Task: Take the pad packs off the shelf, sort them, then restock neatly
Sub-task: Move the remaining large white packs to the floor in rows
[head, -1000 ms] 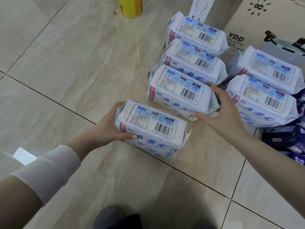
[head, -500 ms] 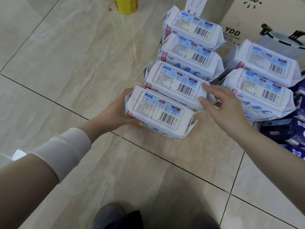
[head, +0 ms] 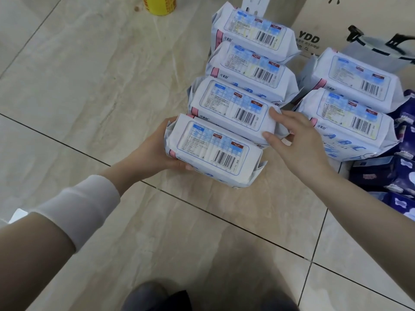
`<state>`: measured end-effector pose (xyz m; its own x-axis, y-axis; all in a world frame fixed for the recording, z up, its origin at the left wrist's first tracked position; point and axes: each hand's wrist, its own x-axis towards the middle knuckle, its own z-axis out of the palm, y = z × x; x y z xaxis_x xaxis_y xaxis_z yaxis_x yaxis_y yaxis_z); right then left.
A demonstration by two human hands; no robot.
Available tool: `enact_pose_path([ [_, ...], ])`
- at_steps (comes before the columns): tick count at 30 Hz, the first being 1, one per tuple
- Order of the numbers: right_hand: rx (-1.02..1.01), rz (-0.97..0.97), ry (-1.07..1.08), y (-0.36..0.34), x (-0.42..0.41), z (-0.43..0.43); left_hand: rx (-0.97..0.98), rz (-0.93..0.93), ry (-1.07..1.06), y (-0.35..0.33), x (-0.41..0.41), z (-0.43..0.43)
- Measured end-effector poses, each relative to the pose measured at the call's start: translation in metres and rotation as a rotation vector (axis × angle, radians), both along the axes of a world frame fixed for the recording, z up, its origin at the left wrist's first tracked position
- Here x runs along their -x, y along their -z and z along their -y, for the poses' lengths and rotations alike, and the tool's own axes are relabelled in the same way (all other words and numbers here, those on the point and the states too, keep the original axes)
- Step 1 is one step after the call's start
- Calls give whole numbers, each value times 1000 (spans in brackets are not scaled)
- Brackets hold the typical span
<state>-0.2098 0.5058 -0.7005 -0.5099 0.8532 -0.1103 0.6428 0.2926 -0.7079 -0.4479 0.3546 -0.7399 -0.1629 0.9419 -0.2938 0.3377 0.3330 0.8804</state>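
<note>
Beige tiled floor [head: 78, 86] w/ dark grout lines fills most of my view. At 1 o'clock stands a cardboard box [head: 318, 21], "YDD" printed in black on its side. A row of four white pad packs runs from 12 o'clock down to centre, each touching the next, label sides up. Two more white packs [head: 359, 77] sit at 2 o'clock, just beside the row; the nearer of the two shows big blue letters "ABC" on its front face. Dark blue packs [head: 399, 176] are heaped at 3–4 o'clock, print too small to read.

Each white pack carries a blue-framed info panel, a barcode at its right end and a pink tab w/ Chinese characters at its left. A small blue header on the panel reads "ITEM".

Nearest pack [head: 213, 149] is in my left grip [head: 152, 151]: fingers curled round its left end, thumb on the near face, pack pressed against the third pack [head: 231, 106]. My right grip [head: 298, 140] is spread wide, forefinger and thumb tips touching the third pack's right end, holding nothing.

Yellow container [head: 159, 5] at 11 o'clock, cut off by the frame; its red lettering is unreadable.
</note>
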Motion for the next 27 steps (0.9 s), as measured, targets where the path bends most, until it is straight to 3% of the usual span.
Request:
enact_pose_path([
  [13, 0, 16, -7, 2, 3, -1, 15, 10, -59, -4, -9, 2],
  [17, 1, 14, 23, -13, 4, 2, 107, 49, -118, -20, -9, 10],
  [22, 70, 30, 83, -87, 5, 16, 252, -63, -203, -109, -15, 21],
  [27, 128, 107, 47, -221, 5, 28, 292, -182, -238, -248, -32, 3],
])
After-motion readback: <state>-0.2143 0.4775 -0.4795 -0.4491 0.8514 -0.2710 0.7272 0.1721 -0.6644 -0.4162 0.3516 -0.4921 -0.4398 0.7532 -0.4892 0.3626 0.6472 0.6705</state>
